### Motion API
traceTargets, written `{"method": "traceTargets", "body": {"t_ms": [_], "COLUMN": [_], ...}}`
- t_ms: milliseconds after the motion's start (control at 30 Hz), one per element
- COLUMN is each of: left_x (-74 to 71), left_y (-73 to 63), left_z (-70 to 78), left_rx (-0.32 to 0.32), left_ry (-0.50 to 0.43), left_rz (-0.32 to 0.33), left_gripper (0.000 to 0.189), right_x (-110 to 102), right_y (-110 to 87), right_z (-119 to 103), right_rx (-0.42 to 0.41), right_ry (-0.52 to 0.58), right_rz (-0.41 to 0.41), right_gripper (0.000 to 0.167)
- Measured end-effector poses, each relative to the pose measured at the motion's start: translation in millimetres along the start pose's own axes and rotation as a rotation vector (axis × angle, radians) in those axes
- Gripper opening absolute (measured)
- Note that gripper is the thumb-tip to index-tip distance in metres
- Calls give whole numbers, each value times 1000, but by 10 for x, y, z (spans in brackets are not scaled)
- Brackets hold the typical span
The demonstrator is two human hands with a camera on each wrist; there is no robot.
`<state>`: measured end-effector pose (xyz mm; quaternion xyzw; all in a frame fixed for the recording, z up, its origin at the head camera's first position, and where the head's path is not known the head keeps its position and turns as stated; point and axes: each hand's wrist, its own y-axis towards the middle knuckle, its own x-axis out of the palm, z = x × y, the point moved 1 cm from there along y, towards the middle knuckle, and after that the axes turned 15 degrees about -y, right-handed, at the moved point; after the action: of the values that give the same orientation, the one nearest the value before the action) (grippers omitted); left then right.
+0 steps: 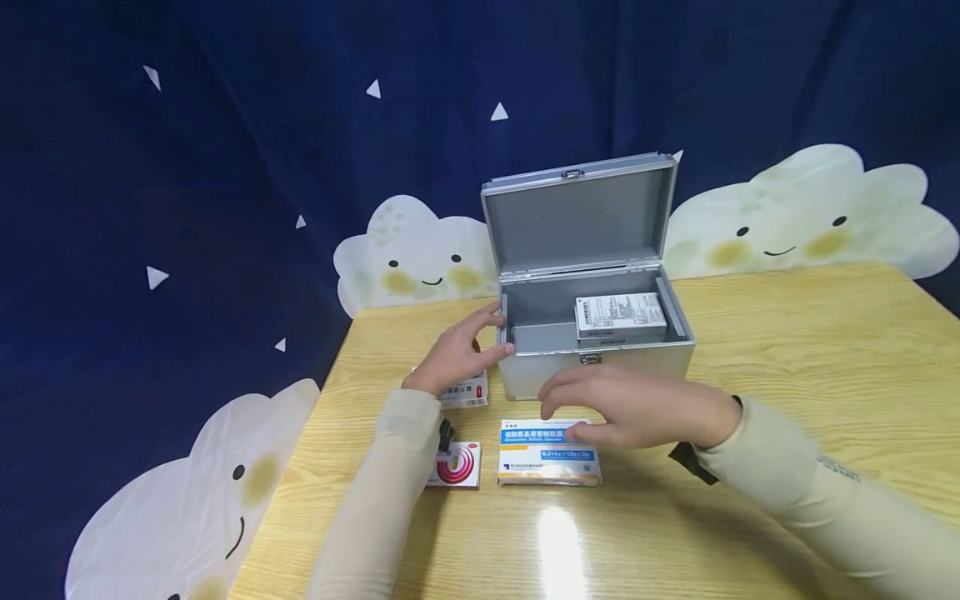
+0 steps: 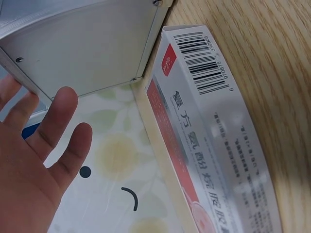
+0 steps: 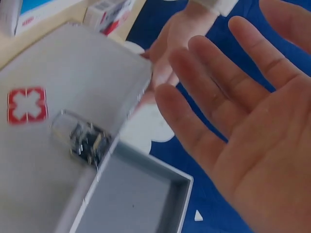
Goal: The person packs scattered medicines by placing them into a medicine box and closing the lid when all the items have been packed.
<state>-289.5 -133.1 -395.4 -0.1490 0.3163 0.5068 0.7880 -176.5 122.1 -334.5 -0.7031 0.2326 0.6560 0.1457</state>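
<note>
A silver first-aid case (image 1: 630, 362) stands with its lid (image 1: 577, 221) raised; a white medicine box (image 1: 621, 312) lies inside at the right. My left hand (image 1: 459, 350) is at the case's left side, fingers spread. Whether it touches the rim I cannot tell. My right hand (image 1: 637, 407) hovers in front of the case, over the blue-and-white medicine box (image 1: 547, 462) on the table. Its fingers look relaxed and hold nothing in the right wrist view. Below my left hand lies a white-and-red medicine box (image 2: 209, 121), partly hidden in the head view.
A small box with pink rings (image 1: 457, 467) lies by my left sleeve, partly covered by it. The case's front has a metal latch (image 3: 87, 141) and a red emblem (image 3: 27, 105). A dark blue curtain (image 1: 262, 125) and cloud cutouts (image 1: 420, 250) border the wooden table (image 1: 810, 367).
</note>
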Motion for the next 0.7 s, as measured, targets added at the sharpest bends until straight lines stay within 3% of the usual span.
{"method": "traceTargets", "body": {"t_ms": [267, 467, 700], "left_x": [21, 15, 9], "left_y": [13, 10, 15], "left_z": [-8, -34, -32], "left_rx": [-1, -4, -12], "left_ry": [-10, -18, -17], "left_rz": [1, 13, 10], "left_gripper": [63, 61, 63], "right_x": [191, 268, 337], "right_y": [110, 205, 234], "right_z": [-114, -199, -212], "right_rx": [-22, -51, -48], "right_ry": [-34, -77, -117], "right_rz": [-25, 5, -22], "right_gripper": [33, 47, 52]}}
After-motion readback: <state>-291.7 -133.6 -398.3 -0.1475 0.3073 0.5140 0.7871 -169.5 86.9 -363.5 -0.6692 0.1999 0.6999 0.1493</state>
